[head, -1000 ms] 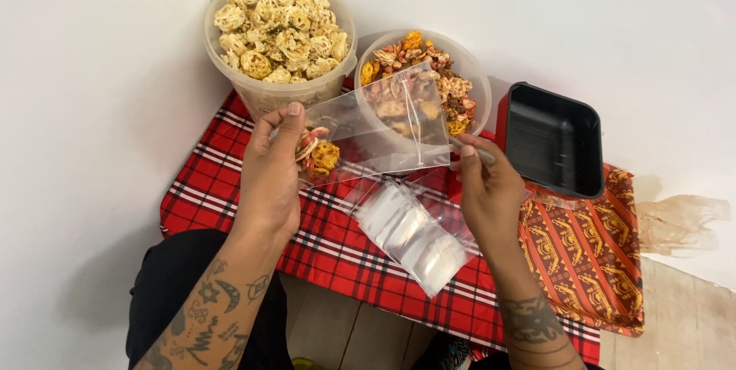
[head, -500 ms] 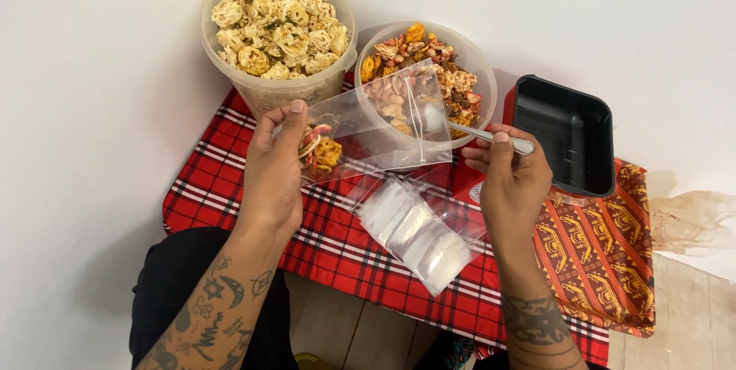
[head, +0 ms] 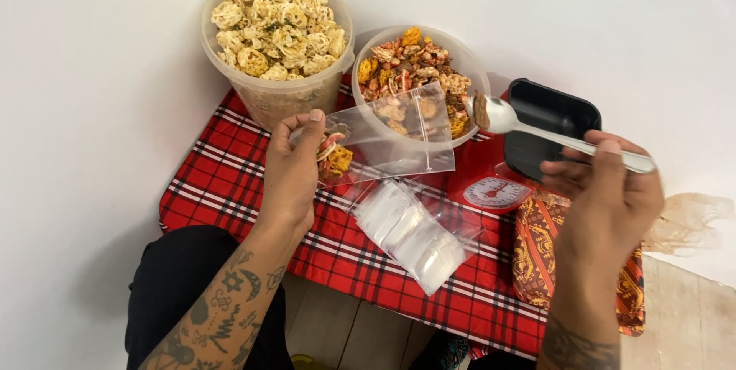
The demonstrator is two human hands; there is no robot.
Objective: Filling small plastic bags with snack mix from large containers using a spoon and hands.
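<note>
The left hand (head: pixel 291 174) pinches a clear bag (head: pixel 391 136) by its edge, holding it open over the red plaid cloth (head: pixel 230 178); a few snack pieces sit in the bag's bottom corner by the palm. The right hand (head: pixel 606 201) has its grip closed on a metal spoon (head: pixel 537 131), whose loaded bowl hovers just beside the bag's mouth, over the rim of the smaller tub (head: pixel 475 71) of mixed snacks. A larger tub (head: pixel 276 98) of pale crackers stands behind the left hand. A stack of empty bags (head: pixel 410 236) lies on the cloth below, near a small scale (head: pixel 497 192) and a black tray (head: pixel 552 121).
</note>
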